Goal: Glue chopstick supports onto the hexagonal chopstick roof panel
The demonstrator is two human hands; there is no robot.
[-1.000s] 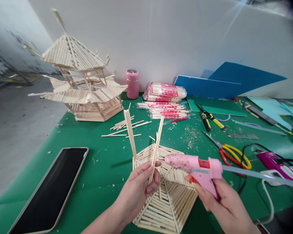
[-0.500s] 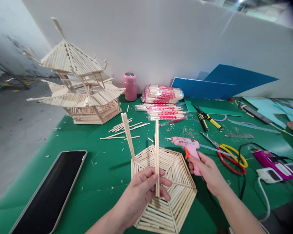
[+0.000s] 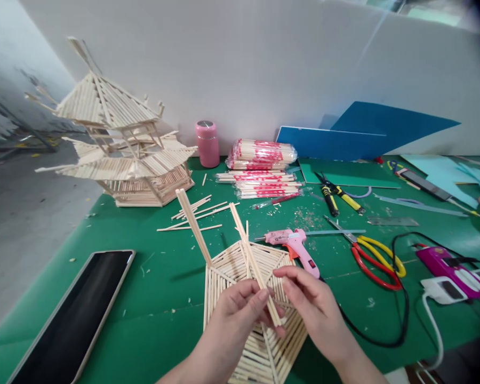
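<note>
You are gripping bundled sticks (image 3: 253, 258) in your left hand (image 3: 240, 314), your right hand (image 3: 314, 301) hovering unclenched at four o'clock.

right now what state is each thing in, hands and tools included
left hand, closed on sticks
right hand, raised beside them
glue gun, lying down, unheld
stick bundle, standing tilted on panel
phone, face up, screen dark
pink tumbler, upright, lid on
stick packs, in clear wrap
yellow-black pliers, handles spread
</note>
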